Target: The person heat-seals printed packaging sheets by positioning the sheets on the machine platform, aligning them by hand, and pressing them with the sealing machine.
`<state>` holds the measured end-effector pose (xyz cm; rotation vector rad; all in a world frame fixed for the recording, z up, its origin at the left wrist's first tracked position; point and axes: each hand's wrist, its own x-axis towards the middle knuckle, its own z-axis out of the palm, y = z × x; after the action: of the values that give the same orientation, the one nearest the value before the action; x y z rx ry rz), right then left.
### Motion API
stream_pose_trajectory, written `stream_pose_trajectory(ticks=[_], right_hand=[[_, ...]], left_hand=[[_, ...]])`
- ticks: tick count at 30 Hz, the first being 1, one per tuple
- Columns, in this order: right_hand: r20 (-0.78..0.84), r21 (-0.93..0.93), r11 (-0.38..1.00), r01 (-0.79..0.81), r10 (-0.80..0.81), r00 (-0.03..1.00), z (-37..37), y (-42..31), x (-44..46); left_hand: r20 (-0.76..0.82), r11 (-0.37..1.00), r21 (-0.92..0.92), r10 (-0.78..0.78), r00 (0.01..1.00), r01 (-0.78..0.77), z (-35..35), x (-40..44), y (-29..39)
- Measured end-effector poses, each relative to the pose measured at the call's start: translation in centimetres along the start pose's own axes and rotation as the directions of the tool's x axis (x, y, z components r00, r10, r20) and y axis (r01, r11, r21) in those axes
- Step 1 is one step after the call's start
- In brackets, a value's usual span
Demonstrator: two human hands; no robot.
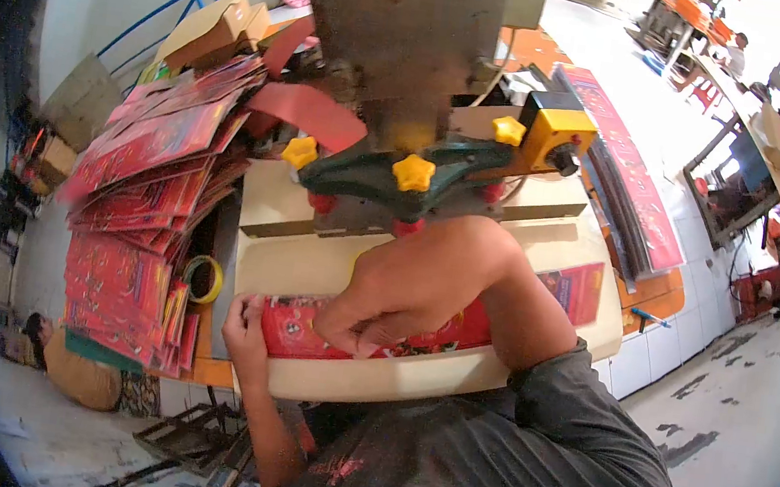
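A long red printed sheet (pixel 437 340) lies across the cream bed (pixel 295 383) of a machine. At its left end, my left hand (pixel 247 335) has its fingers closed around the edge. My right hand (pixel 419 281) arches over the middle of the sheet, fingers curled together with the tips down on it; the palm side is hidden. The sheet's right end (pixel 575 291) shows past my right forearm. Just behind my right hand is the machine's dark green bracket (pixel 364 178), carrying yellow star knobs (pixel 413 173) and red feet.
Leaning stacks of red printed cards (pixel 131 212) stand at left beside a yellow tape roll (pixel 203 279). A yellow control box (pixel 558 140) sits behind on the right, near long red packs (pixel 627 180). A blue pen (pixel 651 316) lies on the orange table edge. Another person (pixel 734 57) sits far off.
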<state>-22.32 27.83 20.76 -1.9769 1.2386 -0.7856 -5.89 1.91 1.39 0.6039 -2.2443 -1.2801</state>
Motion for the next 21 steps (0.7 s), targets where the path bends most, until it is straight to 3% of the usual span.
stream_pose_trajectory(ticks=[2, 4, 5, 6, 7, 8, 10, 13, 15, 17, 19, 21], right_hand=[[-0.010, 0.021, 1.000, 0.019, -0.019, 1.000, -0.3, -0.7, -0.9], [0.023, 0.056, 0.995, 0.079, -0.081, 0.996, -0.3, -1.1, -1.6], [0.010, 0.054, 0.996, 0.071, -0.072, 0.997, -0.3, -1.4, -2.0], [0.032, 0.101, 0.979, 0.175, -0.179, 0.983, -0.3, -1.7, -2.4], [0.052, 0.150, 0.950, 0.275, -0.286, 0.957, -0.4, -2.0, -2.7], [0.048, 0.148, 0.952, 0.269, -0.279, 0.959, -0.6, -2.6, -3.4], [0.093, 0.155, 0.863, 0.482, -0.498, 0.862, -1.1, -4.2, -5.5], [0.014, 0.110, 0.748, 0.654, -0.659, 0.752, -1.2, -5.6, -7.8], [-0.137, 0.074, 0.652, 0.755, -0.743, 0.655, -0.4, -6.3, -9.1], [-0.388, -0.019, 0.519, 0.855, -0.792, 0.472, 0.8, -7.3, -9.7], [-0.606, -0.094, 0.443, 0.892, -0.736, 0.302, 1.9, -8.4, -10.5], [-0.605, -0.095, 0.385, 0.918, -0.755, 0.254, 0.7, -8.6, -11.8]], left_hand=[[0.026, 0.983, -0.161, -0.079, 0.996, 0.083, -0.2, 0.1, -0.7], [0.020, 0.983, -0.173, -0.061, 0.998, 0.063, 0.0, -0.2, 0.6], [0.001, 0.986, -0.161, -0.047, 0.999, 0.047, 0.1, -0.3, 0.9], [-0.019, 0.988, -0.149, -0.034, 0.999, 0.030, 0.1, -0.4, 0.9], [0.002, 0.996, 0.072, 0.057, 0.998, -0.057, 0.0, 0.0, -0.5], [0.009, 0.996, 0.067, 0.059, 0.998, -0.060, 0.1, 0.0, -0.3], [0.007, 0.975, 0.213, 0.058, 0.998, -0.058, 0.1, 0.0, 0.5], [0.013, 0.986, 0.159, 0.040, 0.999, -0.041, 0.2, 0.0, 0.5], [0.007, 0.984, 0.167, 0.055, 0.998, -0.055, 0.4, 0.0, 0.4], [-0.006, 0.983, 0.174, 0.067, 0.998, -0.065, 0.5, -0.1, 0.1], [-0.017, 0.986, 0.148, 0.082, 0.997, -0.078, 0.5, 0.0, -0.5], [-0.036, 0.989, 0.122, 0.089, 0.995, -0.084, 0.5, 0.0, -0.5]])
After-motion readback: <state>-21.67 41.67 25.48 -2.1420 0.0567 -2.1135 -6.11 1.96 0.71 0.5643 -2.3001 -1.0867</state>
